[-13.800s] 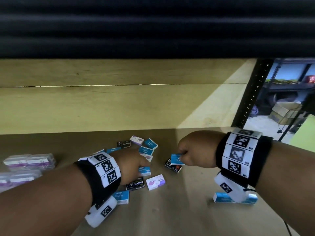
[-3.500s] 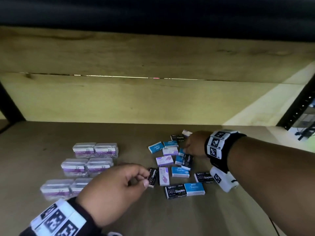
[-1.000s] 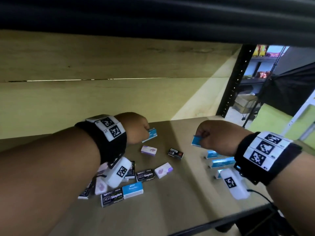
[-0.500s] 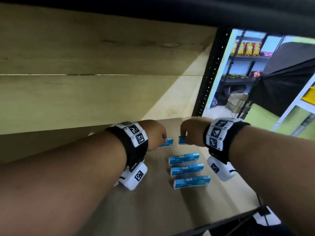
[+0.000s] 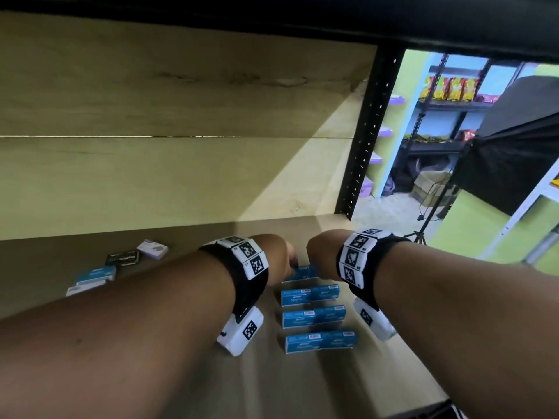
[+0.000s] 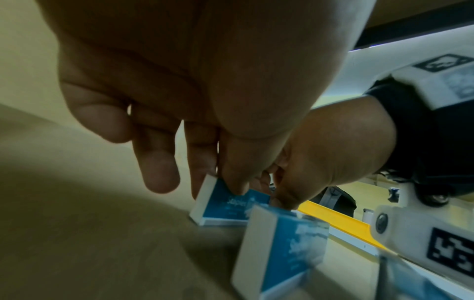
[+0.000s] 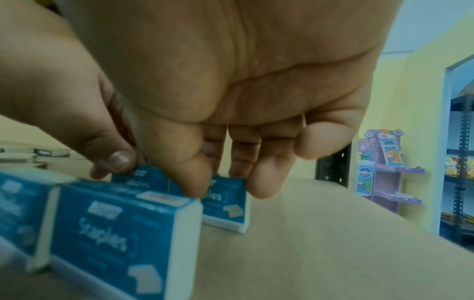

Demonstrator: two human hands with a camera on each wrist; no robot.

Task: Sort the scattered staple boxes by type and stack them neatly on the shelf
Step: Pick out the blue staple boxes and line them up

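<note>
Three rows of blue staple boxes (image 5: 314, 316) stand on edge on the shelf board (image 5: 272, 382), right of centre. Just behind them, two more blue boxes stand side by side on the board. My left hand (image 5: 290, 264) pinches the left one (image 6: 223, 205) between thumb and fingers. The right one (image 7: 225, 201) is pinched from above by my right hand (image 5: 313, 261). The two boxes meet end to end, as the right wrist view shows. In the head view my knuckles hide the fingertips.
Loose boxes lie at the left: a black one (image 5: 122, 258), a purple-and-white one (image 5: 152, 248), a blue one (image 5: 96, 273). A wooden back panel (image 5: 151, 176) closes the shelf, and a black perforated upright (image 5: 366, 137) marks its right end. The front edge runs bottom right.
Both hands carried a blue box each to the right and lowered them onto the board behind the three rows, closing the gap between the two boxes. The head view swung right.
</note>
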